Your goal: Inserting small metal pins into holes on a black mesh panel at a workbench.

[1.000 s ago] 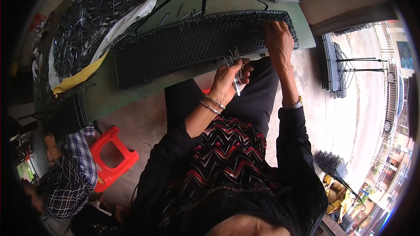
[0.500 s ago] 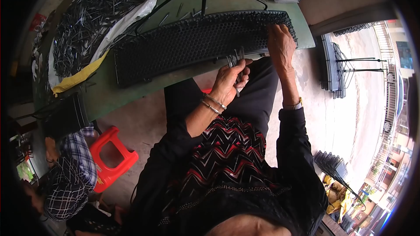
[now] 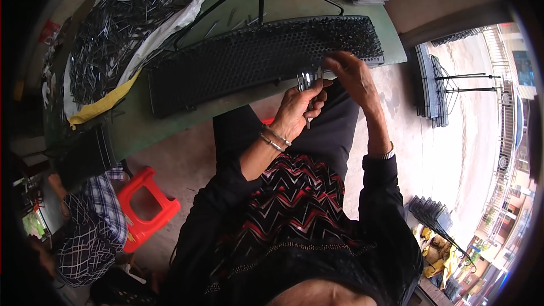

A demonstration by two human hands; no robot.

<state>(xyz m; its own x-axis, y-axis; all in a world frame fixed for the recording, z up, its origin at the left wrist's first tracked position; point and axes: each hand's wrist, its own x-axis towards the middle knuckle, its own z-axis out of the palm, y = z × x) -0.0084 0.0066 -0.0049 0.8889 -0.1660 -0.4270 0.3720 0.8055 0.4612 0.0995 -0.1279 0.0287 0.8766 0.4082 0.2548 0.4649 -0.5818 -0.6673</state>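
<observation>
Black mesh panel (image 3: 249,59); L hand (image 3: 297,110) pinching metal pins (image 3: 306,82), R hand (image 3: 351,73) fingertips together beside.

grid (image 3: 249,59): on table (image 3: 147,130), middle
pin heap (image 3: 122,20): far left of grid
stool (image 3: 144,204): near left, below table

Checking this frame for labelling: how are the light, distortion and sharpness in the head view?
Head view: strong fisheye bend, dark rim all round; right side outdoors washed out by daylight; table in softer shade; left hand, right hand and black perforated panel fairly sharp; pile of pins clear; lower edge dim.
</observation>
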